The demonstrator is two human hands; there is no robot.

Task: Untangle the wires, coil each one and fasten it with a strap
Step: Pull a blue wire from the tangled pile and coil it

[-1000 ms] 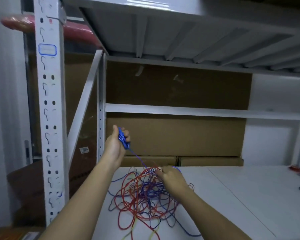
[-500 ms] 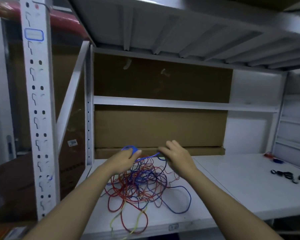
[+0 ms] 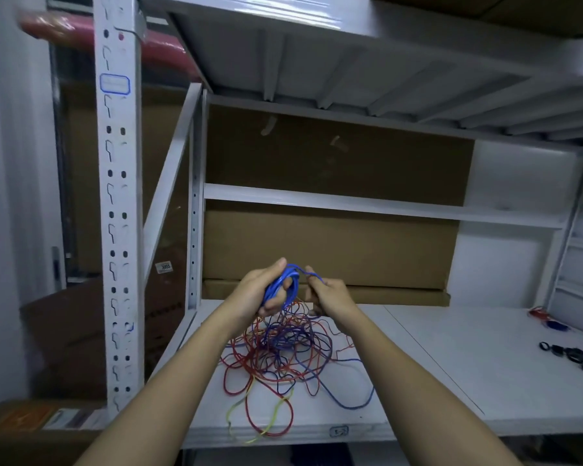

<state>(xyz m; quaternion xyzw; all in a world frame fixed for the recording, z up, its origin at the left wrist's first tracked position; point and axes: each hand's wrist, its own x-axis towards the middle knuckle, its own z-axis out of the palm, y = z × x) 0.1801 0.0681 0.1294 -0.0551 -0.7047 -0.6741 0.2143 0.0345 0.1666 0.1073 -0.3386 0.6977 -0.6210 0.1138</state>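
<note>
A tangle of red, blue and yellow wires (image 3: 283,358) lies on the white shelf (image 3: 435,381) near its left front corner. Above it my left hand (image 3: 265,292) grips a small coil of blue wire (image 3: 285,285), fingers curled round the loops. My right hand (image 3: 327,292) pinches the free run of the same blue wire just right of the coil. The blue strand drops from both hands into the tangle. A yellow loop hangs over the shelf's front edge.
Several black straps (image 3: 569,354) lie at the shelf's right edge, with a red and a blue coil (image 3: 549,321) behind them. Cardboard boxes (image 3: 327,250) fill the back. A perforated upright post (image 3: 117,203) stands on the left. A shelf deck hangs overhead.
My left hand dropped from its raised spot at the left and came over the tangle. Both hands now meet there, and the blue coil in my left hand has grown.
</note>
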